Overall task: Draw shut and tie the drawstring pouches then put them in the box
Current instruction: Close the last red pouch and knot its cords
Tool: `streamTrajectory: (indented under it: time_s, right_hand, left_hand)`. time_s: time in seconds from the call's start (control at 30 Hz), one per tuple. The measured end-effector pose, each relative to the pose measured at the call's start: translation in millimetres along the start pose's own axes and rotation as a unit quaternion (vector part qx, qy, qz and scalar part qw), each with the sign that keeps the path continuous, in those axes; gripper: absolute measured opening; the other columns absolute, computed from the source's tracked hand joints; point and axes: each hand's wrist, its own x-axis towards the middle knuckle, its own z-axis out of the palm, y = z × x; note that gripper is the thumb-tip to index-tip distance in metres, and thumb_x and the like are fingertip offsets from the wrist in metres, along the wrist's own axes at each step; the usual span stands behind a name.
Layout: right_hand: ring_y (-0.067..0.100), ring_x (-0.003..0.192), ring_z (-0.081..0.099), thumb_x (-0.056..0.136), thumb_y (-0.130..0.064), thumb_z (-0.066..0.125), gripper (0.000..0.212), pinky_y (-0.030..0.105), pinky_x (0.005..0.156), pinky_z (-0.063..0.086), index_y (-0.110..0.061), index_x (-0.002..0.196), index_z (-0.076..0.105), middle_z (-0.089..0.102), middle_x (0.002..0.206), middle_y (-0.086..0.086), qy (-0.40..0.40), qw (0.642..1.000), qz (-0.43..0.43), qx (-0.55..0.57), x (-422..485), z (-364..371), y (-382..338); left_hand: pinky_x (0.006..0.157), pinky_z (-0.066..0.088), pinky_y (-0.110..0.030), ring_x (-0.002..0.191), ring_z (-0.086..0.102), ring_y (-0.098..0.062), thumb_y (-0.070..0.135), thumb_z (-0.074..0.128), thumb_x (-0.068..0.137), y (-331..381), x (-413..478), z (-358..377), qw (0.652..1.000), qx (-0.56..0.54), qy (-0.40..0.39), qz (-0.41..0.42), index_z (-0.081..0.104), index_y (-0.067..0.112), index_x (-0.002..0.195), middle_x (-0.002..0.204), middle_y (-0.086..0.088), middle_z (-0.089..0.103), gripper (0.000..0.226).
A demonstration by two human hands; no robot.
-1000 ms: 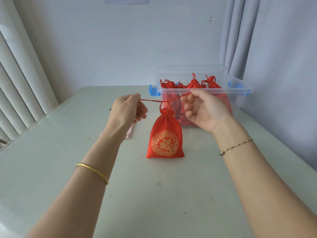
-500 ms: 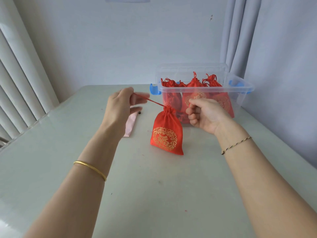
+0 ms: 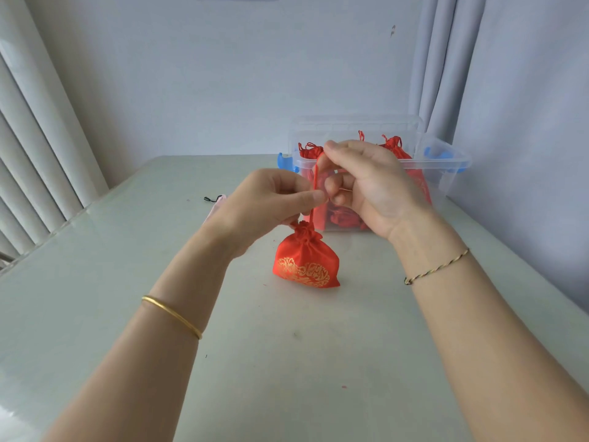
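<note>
grey surface [image 3: 287, 378]: pouch [image 3: 306, 261] drawn shut, knot pending; our left hand [image 3: 264, 202] and right hand [image 3: 373, 186] pinch its cord [image 3: 315, 178]; box [image 3: 452, 161] holds several.

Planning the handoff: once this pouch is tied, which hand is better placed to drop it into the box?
Likely the right hand: it pinches the cord directly in front of the box, nearer than the left hand.

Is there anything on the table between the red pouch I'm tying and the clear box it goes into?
Nothing visible does. The red pouch sits on the table just in front of the clear box, whose top looks open. Only your left hand and right hand, pinching the drawstring, are above the pouch.
</note>
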Motion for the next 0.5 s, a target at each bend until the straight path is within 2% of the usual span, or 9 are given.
streamTrajectory:
  time_s: [0.1, 0.17, 0.23, 0.3, 0.37, 0.5]
  right_hand:
    - [0.010, 0.043, 0.046, 0.096, -0.027, 0.047, 0.029, 0.019, 0.040, 0.034, -0.009, 0.077, 0.057, 0.062, 0.069, 0.006, 0.011, 1.000, 0.023, -0.009, -0.9, -0.4, -0.8]
    - [0.011, 0.041, 0.050, 0.098, -0.026, 0.043, 0.025, 0.020, 0.039, 0.036, -0.006, 0.087, 0.054, 0.065, 0.071, 0.008, -0.001, 0.998, 0.057, 0.003, -1.6, -2.5, -2.2]
    - [0.013, 0.042, 0.054, 0.098, -0.013, 0.040, 0.016, 0.021, 0.040, 0.039, -0.004, 0.095, 0.053, 0.064, 0.071, 0.010, -0.025, 0.997, 0.068, -0.013, -2.6, -2.4, -2.4]
    - [0.015, 0.044, 0.056, 0.094, 0.000, 0.037, 0.015, 0.022, 0.040, 0.040, -0.002, 0.097, 0.052, 0.062, 0.067, 0.010, -0.042, 0.996, 0.066, -0.041, -3.5, -0.1, -1.0]
    - [0.016, 0.046, 0.058, 0.091, 0.006, 0.038, 0.018, 0.022, 0.041, 0.043, -0.002, 0.093, 0.054, 0.061, 0.063, 0.009, -0.040, 0.996, 0.054, -0.054, -3.9, 2.0, 0.3]
    - [0.014, 0.051, 0.058, 0.086, 0.007, 0.045, 0.020, 0.025, 0.049, 0.047, -0.007, 0.081, 0.057, 0.061, 0.071, 0.012, -0.032, 0.994, 0.018, -0.102, -2.5, 0.0, 2.7]
  left_hand:
    - [0.054, 0.044, -0.016, 0.065, 0.042, -0.021, 0.013, 0.061, 0.088, 0.9, 0.5, 0.6, 1.000, 0.007, 0.010, 0.003, 0.062, -0.011, 0.084, 0.066, -0.008, 0.053, 0.024]
    - [0.055, 0.046, -0.016, 0.061, 0.044, -0.018, 0.013, 0.057, 0.091, 1.3, 0.4, 0.0, 1.000, -0.001, 0.018, -0.003, 0.066, -0.004, 0.085, 0.066, -0.005, 0.056, 0.020]
    - [0.058, 0.046, -0.018, 0.055, 0.043, -0.012, 0.013, 0.054, 0.092, 1.7, 0.0, -0.6, 1.000, -0.016, 0.022, -0.006, 0.067, 0.008, 0.077, 0.066, -0.004, 0.056, 0.020]
    - [0.059, 0.047, -0.020, 0.051, 0.044, -0.008, 0.012, 0.053, 0.093, 1.9, -0.1, -1.3, 0.999, -0.031, 0.025, -0.009, 0.065, 0.014, 0.068, 0.065, -0.002, 0.057, 0.027]
    - [0.059, 0.049, -0.021, 0.050, 0.046, -0.007, 0.011, 0.052, 0.093, 1.6, 0.0, -1.8, 0.999, -0.039, 0.032, -0.009, 0.064, 0.011, 0.073, 0.064, 0.000, 0.058, 0.023]
    - [0.057, 0.053, -0.022, 0.049, 0.053, -0.008, 0.013, 0.054, 0.093, -1.0, 2.4, -1.5, 0.995, -0.057, 0.080, -0.031, 0.065, 0.004, 0.093, 0.065, -0.003, 0.061, 0.015]
